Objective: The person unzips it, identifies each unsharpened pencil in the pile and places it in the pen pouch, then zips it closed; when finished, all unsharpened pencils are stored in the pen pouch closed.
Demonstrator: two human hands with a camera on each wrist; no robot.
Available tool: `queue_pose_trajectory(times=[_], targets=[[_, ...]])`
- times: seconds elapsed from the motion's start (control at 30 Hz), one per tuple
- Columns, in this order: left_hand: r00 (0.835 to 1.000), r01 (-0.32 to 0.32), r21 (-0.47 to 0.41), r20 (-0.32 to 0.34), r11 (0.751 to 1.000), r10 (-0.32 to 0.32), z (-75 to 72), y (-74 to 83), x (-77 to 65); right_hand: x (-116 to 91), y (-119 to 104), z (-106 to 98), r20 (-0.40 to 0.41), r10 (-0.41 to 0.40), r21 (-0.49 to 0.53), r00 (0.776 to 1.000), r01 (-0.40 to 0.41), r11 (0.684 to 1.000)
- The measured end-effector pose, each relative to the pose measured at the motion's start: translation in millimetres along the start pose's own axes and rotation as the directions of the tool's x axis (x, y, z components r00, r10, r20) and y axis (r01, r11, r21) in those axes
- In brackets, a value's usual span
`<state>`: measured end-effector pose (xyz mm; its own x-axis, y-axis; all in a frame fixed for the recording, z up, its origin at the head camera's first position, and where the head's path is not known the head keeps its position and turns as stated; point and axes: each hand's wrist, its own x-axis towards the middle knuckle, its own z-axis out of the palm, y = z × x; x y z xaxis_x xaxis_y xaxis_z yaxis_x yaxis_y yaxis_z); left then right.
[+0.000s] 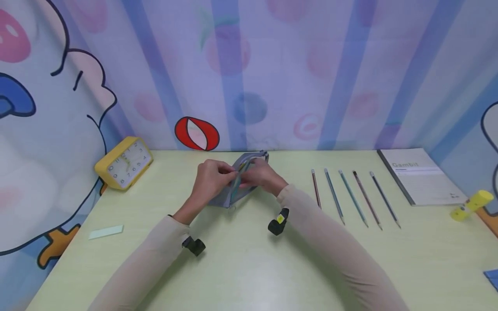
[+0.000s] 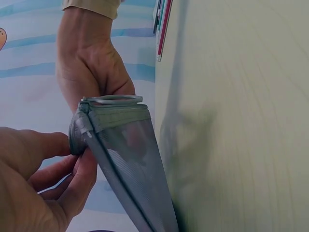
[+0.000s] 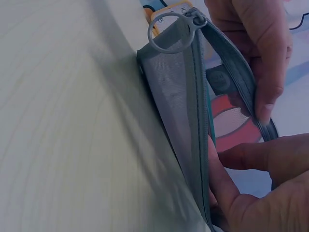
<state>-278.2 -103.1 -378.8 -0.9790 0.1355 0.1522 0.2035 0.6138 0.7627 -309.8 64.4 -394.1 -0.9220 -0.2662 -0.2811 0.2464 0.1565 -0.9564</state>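
A grey mesh zip pouch stands on the table near its back edge, its zipped mouth parted. My left hand pinches one zip edge of the mouth between thumb and fingers. From the other side my right hand reaches into the mouth; in the right wrist view its extended fingers lie behind the near wall, partly hidden by it. Nothing shows between those fingers and the thumb. Something thin and green shows inside the pouch. A ring pull hangs at the pouch's end.
Several pencils lie in a row to the right, beside a notebook. A yellow cylinder is at the far right, with a blue item nearer. On the left are a yellow clock and a pale green strip.
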Motion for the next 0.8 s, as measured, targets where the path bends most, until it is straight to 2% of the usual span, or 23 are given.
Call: queue_pose_trajectory(times=[0.3,0.47,0.63,0.8], targets=[[1.000,-0.011,0.023,-0.008,1.000,0.012,0.6,0.4,-0.4,-4,-4,4,-0.040,0.015,-0.032,0.999,-0.016,0.999],[1.000,-0.006,0.024,-0.013,1.000,0.006,1.0,0.2,-0.5,-18,-8,0,-0.035,-0.030,-0.119,0.999,0.025,0.993],[1.000,0.000,0.020,-0.005,1.000,0.000,2.4,-0.3,-1.8,-38,-4,-14,0.011,-0.113,-0.257,0.994,0.112,0.960],[1.000,0.000,0.016,-0.017,1.000,0.000,1.8,1.3,-2.1,-63,0,-25,0.064,-0.173,-0.339,0.983,0.184,0.923]])
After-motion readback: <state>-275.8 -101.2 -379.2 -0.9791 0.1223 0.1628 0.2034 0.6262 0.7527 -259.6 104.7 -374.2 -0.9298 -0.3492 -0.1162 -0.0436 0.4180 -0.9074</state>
